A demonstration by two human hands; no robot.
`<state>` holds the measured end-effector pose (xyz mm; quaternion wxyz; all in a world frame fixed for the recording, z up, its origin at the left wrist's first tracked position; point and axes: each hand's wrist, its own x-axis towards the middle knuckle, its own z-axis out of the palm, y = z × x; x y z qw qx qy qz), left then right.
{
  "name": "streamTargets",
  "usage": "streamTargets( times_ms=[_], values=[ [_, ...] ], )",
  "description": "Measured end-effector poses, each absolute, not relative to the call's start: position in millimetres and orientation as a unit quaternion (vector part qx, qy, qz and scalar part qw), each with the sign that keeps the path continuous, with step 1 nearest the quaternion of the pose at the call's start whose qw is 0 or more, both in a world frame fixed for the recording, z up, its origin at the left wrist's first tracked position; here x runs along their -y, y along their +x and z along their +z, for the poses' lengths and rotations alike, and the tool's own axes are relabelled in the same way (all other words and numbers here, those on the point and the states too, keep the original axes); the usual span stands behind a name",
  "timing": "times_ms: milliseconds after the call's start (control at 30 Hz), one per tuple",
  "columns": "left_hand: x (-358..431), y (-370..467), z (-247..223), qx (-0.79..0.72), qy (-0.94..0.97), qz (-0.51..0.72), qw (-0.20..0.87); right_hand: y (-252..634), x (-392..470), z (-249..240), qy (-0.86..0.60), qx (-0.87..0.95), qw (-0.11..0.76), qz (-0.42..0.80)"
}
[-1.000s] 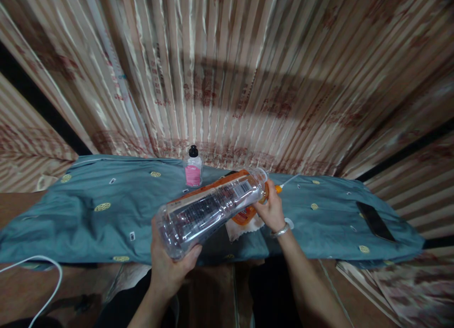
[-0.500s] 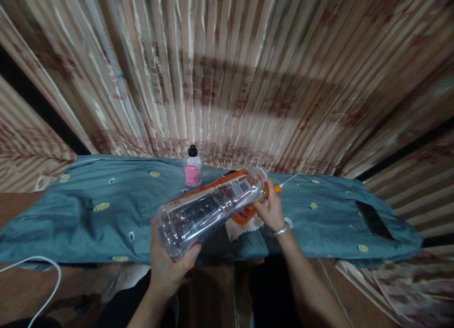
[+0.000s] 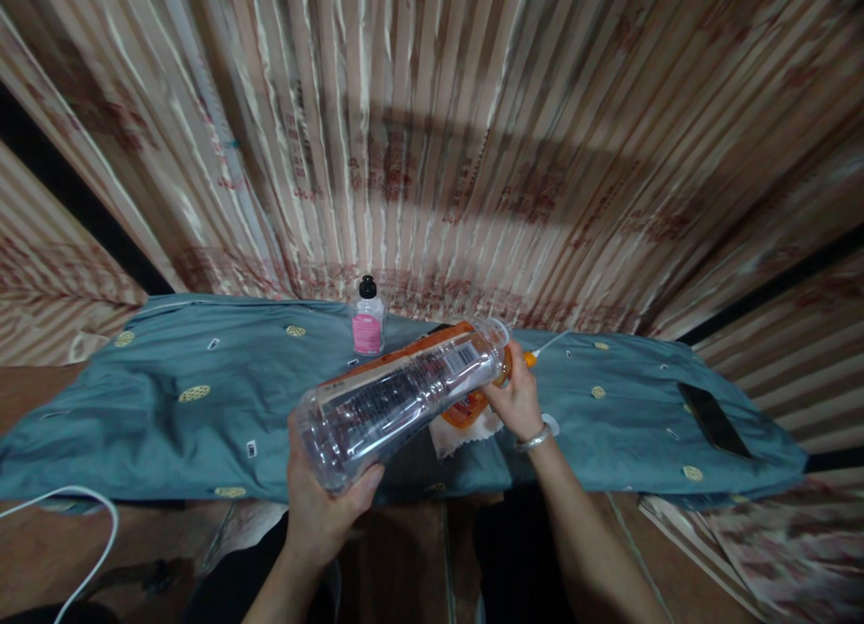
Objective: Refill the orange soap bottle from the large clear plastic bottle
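A large clear plastic bottle [image 3: 398,403] with a dark and orange label is held tilted above the cloth, its neck up to the right. My left hand [image 3: 330,507] grips its base from below. Around the neck end, my right hand [image 3: 517,394] is closed, with a bracelet on the wrist. Partly hidden behind the bottle lies an orange container [image 3: 465,411] on a pale, scallop-edged piece [image 3: 455,439]. An orange tip with a thin translucent nozzle [image 3: 533,358] shows just past my right fingers.
A small clear bottle [image 3: 366,331] with a pink label and black cap stands behind. A dark phone [image 3: 715,421] lies at the right on the teal cloth [image 3: 148,417]. A white cable [image 3: 108,507] curves at lower left. Striped curtains [image 3: 432,156] hang behind.
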<state>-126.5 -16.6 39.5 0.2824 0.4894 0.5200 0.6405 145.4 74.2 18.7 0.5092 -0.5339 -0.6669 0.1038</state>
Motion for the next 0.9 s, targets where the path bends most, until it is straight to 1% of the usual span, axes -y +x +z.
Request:
streamTargets(
  times_ms=[167, 367, 567, 700, 900],
  values=[
    [17.5, -125.3, 40.0, -0.505, 0.489, 0.645, 0.300, 145.6, -74.4, 18.0, -0.528, 0.672, 0.511, 0.091],
    [17.4, -128.4, 36.5, -0.515, 0.483, 0.644, 0.293, 145.8, -75.0, 17.5, -0.528, 0.670, 0.511, 0.104],
    [17.2, -134.8, 30.7, -0.501, 0.521, 0.612, 0.321, 145.7, -75.5, 17.6, -0.531, 0.668, 0.511, 0.103],
    [18.0, -131.7, 34.2, -0.509, 0.498, 0.637, 0.295, 145.5, -75.0, 18.2, -0.528, 0.667, 0.514, 0.108],
    [17.0, -131.2, 36.6, -0.511, 0.516, 0.626, 0.283, 145.6, -73.9, 19.1, -0.532, 0.668, 0.508, 0.110]
  ],
)
